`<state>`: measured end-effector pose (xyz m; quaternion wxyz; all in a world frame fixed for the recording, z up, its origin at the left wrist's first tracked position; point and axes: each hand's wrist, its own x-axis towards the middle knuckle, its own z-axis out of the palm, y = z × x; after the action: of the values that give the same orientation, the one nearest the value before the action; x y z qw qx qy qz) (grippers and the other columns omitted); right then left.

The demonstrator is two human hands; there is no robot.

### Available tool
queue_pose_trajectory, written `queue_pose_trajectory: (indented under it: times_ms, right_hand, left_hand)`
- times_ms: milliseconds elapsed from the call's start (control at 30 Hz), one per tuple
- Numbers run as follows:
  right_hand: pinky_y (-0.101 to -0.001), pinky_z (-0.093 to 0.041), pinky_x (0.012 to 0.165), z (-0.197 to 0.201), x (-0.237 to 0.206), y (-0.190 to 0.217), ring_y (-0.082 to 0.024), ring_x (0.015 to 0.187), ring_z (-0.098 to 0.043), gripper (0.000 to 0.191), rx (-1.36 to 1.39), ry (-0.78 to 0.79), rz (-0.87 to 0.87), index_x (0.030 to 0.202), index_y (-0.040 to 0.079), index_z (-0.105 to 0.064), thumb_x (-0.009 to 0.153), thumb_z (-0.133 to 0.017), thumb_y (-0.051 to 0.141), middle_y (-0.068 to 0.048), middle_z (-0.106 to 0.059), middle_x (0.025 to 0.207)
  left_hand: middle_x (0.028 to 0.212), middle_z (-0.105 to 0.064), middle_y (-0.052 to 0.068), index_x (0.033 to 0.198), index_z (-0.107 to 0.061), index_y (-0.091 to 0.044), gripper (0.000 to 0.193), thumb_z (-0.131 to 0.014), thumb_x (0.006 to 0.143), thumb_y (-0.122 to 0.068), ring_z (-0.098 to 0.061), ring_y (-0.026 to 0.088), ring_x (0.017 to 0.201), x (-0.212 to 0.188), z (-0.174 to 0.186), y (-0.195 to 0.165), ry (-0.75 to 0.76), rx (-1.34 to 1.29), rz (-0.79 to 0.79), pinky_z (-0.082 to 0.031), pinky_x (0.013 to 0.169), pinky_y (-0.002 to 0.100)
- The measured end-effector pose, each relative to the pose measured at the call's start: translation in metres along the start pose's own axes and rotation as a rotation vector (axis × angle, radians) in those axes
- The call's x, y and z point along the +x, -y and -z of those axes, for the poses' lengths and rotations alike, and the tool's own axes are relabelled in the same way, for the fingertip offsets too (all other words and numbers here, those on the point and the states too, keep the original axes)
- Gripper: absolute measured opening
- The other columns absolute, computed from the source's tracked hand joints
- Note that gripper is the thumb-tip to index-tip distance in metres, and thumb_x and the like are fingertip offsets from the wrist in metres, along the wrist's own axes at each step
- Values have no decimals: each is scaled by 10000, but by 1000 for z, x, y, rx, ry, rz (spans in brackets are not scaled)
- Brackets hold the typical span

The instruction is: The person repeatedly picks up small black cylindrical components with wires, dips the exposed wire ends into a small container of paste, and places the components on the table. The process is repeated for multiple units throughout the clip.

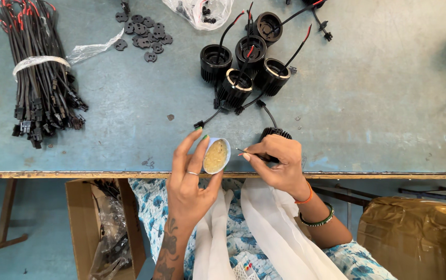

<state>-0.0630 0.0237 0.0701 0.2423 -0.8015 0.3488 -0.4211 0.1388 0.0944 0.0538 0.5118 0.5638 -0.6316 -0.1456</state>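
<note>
Left hand: the left hand point(187, 179) is raised just in front of the near edge of the worn blue-grey table point(378, 103), its fingers point(202, 148) clasped around a small round white cup of yellowish paste point(216, 156), which is tilted so that its open mouth faces the camera.
Paste cup: it is held in the air over the table's near edge, right of the left palm and just left of the right hand.
Right hand: the right hand point(277, 161) is clenched in a pinch on a thin dark stick with a reddish tip point(244, 151), the tip pointing at the cup's right rim; whether it touches the rim cannot be told.
Finned part under the right hand: a black ribbed round housing point(275, 133) lies on the table just beyond the right hand's knuckles, partly hidden by them.
Cluster of housings: five black cylindrical housings with red and black wires point(246, 62) stand together on the table beyond the cup, touching one another.
Cable bundle: a thick bundle of black and red cables bound with a white band point(39, 72) lies far left of the cup.
Small parts: flat black round pieces point(142, 36) are scattered beyond the cup to the left, near a clear plastic bag point(199, 11).
Below the table: an open brown cardboard box point(101, 228) sits left of the left forearm.
</note>
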Motion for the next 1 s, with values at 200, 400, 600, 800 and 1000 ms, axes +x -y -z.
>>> queue_pose_trajectory:
  times_ms: [200, 400, 600, 800, 1000]
  right_hand:
    - [-303, -357, 530, 6, 3, -1, -147, 541, -478, 75, -20, 109, 10, 810, 55, -732, 780, -796, 33, -23, -605, 638]
    - [-305, -389, 541, 8, 7, -2, -154, 578, -505, 68, 28, 171, -25, 818, 43, -727, 776, -779, 31, -32, -700, 735]
    - [-302, -386, 531, 7, 7, -4, -155, 564, -504, 71, 31, 174, -56, 807, 33, -723, 785, -790, 39, -41, -685, 710]
    - [-299, -384, 521, 6, 8, -6, -142, 560, -530, 52, 18, 174, -51, 806, 31, -738, 803, -786, 52, -41, -676, 687]
    - [-295, -360, 509, 7, 8, -3, -139, 550, -505, 60, 54, 156, -76, 799, 18, -727, 806, -781, 45, -43, -671, 682]
  left_hand:
    - [1489, -509, 131, 1385, -587, -50, 620, -821, 812, -8, -733, 216, 999, 0, 1, 0, 27, 26, -27, -632, 775, 308]
    - [1487, -510, 133, 1382, -601, -39, 600, -790, 817, 28, -737, 211, 999, 2, -1, -5, 83, 56, -77, -634, 779, 319]
    - [1491, -508, 143, 1378, -595, -28, 602, -786, 810, 29, -733, 207, 1004, 1, -3, -6, 121, 86, -104, -638, 783, 319]
    - [1492, -505, 151, 1387, -584, -40, 630, -793, 795, 19, -733, 223, 1010, 2, -5, -6, 135, 73, -93, -642, 784, 322]
    - [1493, -501, 151, 1398, -576, -53, 644, -775, 794, 49, -728, 236, 1005, 3, -3, -4, 115, 30, -61, -634, 768, 337]
